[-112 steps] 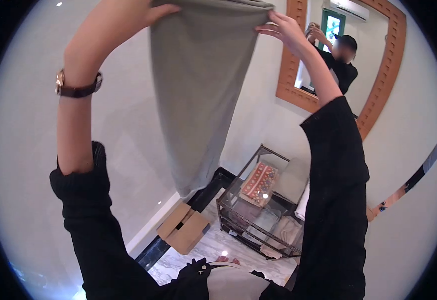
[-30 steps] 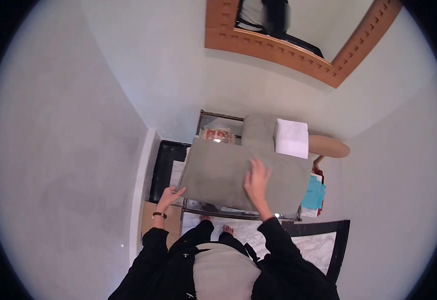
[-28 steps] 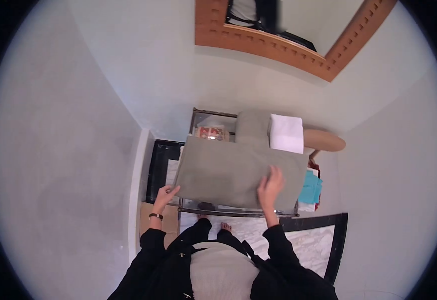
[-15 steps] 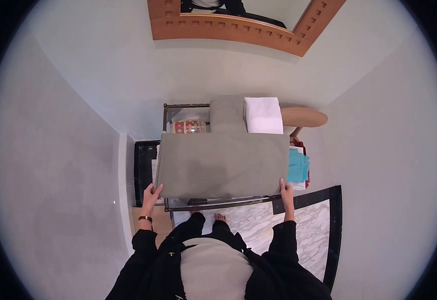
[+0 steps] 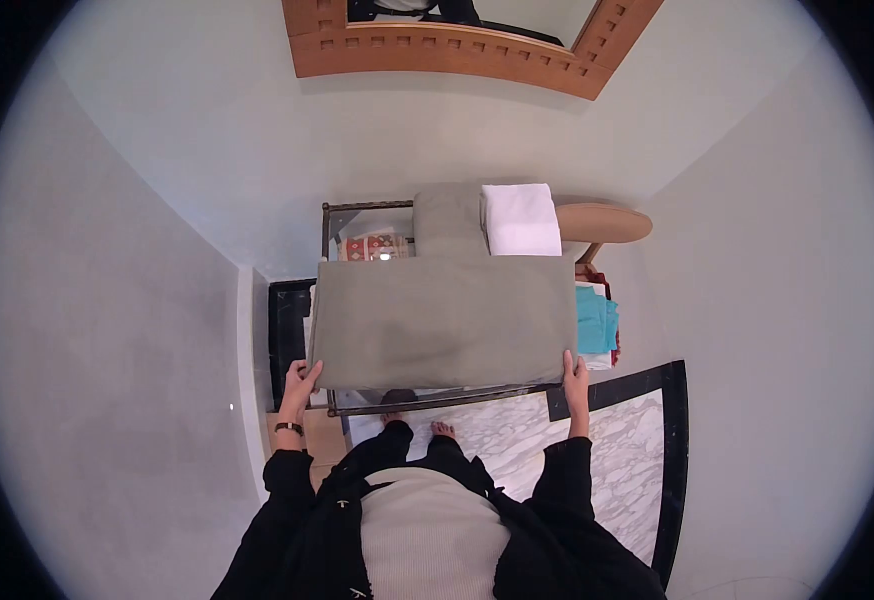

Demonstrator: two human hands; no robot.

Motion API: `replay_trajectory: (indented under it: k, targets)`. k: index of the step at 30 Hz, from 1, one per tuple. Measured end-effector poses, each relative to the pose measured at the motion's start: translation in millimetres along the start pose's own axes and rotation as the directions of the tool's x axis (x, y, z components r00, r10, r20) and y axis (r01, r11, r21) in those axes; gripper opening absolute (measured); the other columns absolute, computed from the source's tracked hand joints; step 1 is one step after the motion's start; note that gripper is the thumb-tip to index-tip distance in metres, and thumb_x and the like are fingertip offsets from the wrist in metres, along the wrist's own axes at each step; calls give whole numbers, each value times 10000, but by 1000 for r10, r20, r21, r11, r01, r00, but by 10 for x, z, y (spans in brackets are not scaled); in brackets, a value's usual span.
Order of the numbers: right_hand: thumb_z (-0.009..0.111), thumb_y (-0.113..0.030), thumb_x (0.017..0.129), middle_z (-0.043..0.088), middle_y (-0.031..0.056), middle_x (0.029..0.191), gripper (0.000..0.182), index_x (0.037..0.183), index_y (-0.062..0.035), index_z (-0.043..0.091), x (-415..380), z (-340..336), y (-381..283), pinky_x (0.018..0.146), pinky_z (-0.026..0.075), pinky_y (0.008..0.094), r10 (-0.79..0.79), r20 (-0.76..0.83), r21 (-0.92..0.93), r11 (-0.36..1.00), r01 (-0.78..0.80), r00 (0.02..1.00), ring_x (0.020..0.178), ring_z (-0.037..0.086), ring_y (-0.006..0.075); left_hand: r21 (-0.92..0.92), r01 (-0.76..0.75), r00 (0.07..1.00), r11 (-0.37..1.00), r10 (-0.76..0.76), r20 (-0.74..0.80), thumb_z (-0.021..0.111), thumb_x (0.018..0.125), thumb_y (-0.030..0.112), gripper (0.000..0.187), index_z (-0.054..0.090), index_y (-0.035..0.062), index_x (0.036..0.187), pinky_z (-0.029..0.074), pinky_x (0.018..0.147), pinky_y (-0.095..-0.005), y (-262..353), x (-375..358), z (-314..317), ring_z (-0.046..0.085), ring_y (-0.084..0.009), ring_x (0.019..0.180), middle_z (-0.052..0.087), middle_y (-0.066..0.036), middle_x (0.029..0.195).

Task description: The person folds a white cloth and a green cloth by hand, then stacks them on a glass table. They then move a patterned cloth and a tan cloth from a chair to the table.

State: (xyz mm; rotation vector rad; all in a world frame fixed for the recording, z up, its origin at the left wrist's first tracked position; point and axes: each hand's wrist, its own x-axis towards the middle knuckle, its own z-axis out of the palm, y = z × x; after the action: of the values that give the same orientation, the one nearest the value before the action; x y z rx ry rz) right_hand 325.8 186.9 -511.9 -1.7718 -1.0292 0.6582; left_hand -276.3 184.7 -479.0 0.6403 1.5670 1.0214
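Observation:
A wide folded grey-green cloth [image 5: 442, 322] lies stretched out across the front of a glass-topped table [image 5: 365, 218]. At its near left corner my left hand [image 5: 302, 380] is closed, with the thumb on top of the fabric and the other fingers partly hidden. My right hand [image 5: 575, 378] grips the near right corner in the same way. Behind the cloth sit another folded grey-green cloth [image 5: 447, 218] and a folded white cloth [image 5: 520, 220], side by side. The near edge of the wide cloth runs nearly straight between my hands.
A patterned red and beige bundle [image 5: 375, 247] shows at the table's back left. To the right are folded turquoise fabric [image 5: 595, 320] and a tan rounded seat or board [image 5: 605, 222]. A wood-framed mirror [image 5: 447, 58] hangs on the wall ahead. My feet stand on marble flooring [image 5: 617, 460].
The whole view has shifted slightly, with the table and mirror a little higher in it. Both hands keep their hold on the wide cloth, which looks much the same.

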Motion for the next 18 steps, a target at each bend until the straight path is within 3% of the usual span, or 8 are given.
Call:
replay_trajectory:
  k: [3, 4, 6, 9, 12, 15, 16, 18]
  targets:
    - [620, -337, 947, 638, 46, 1007, 483, 1294, -43, 457, -213, -156, -629, 672, 463, 284, 278, 273, 93, 945, -313, 921, 846, 565, 109, 6, 59, 995, 998, -59, 81, 733, 857, 274, 503, 426, 28, 1169, 387, 499, -273, -119, 143, -118, 533, -113, 646, 605, -67, 808]
    - [636, -309, 938, 625, 69, 1053, 520, 1326, -37, 423, -267, -171, -806, 734, 466, 283, 280, 264, 150, 933, -326, 923, 897, 573, 123, -34, 48, 995, 998, -45, 93, 710, 871, 243, 507, 392, 46, 1213, 391, 513, -277, -104, 136, -124, 538, -121, 660, 612, -73, 823]
    - [668, -253, 918, 600, 114, 1145, 611, 1392, -26, 355, -341, -196, -1039, 856, 473, 280, 287, 249, 260, 900, -349, 925, 1000, 589, 152, -115, 29, 994, 993, -16, 112, 665, 900, 181, 535, 325, 82, 1300, 399, 541, -284, -43, 75, -146, 549, -136, 688, 626, -86, 851]
    - [650, -224, 930, 599, 67, 1148, 474, 1330, -52, 462, -319, -237, -1141, 791, 476, 255, 78, 166, 232, 966, -116, 983, 965, 577, 115, -290, -58, 968, 955, 125, 216, 591, 938, 115, 605, 194, 153, 1392, 417, 596, -287, 402, -251, -52, 560, -151, 747, 632, -89, 929]
    - [627, -220, 944, 603, 4, 1144, 337, 1241, -67, 584, -247, -390, -1392, 740, 462, 229, -45, 253, 162, 987, 3, 966, 926, 561, 69, -346, -49, 933, 937, 166, 318, 533, 975, 141, 364, 425, 125, 1322, 439, 663, -276, 697, -381, -64, 565, -132, 843, 614, -47, 1043]
    - [615, -297, 949, 619, -67, 1019, 295, 1183, -122, 659, -188, -545, -1797, 551, 336, 178, 152, 346, 153, 964, -216, 926, 703, 478, 9, -310, -45, 898, 950, 174, 404, 515, 943, 91, 285, 581, 34, 1214, 469, 714, -271, 807, -308, -210, 565, -118, 895, 592, -35, 1108]
    - [578, -297, 967, 618, -41, 1125, 304, 1196, -115, 663, -151, -624, -1933, 802, 402, 200, 216, 410, 96, 956, -277, 886, 983, 526, 30, -302, -47, 884, 952, 180, 431, 517, 920, 64, 323, 569, 16, 1234, 475, 729, -271, 884, -325, -229, 566, -118, 909, 588, -38, 1125]
    - [561, -316, 973, 617, -48, 1134, 312, 1195, -122, 663, -44, -716, -2016, 797, 403, 206, 183, 480, 103, 959, -263, 858, 977, 530, 33, -329, -80, 803, 941, 256, 538, 536, 801, -18, 514, 507, -32, 1314, 488, 786, -277, 1048, -401, -259, 568, -122, 957, 571, -51, 1204]
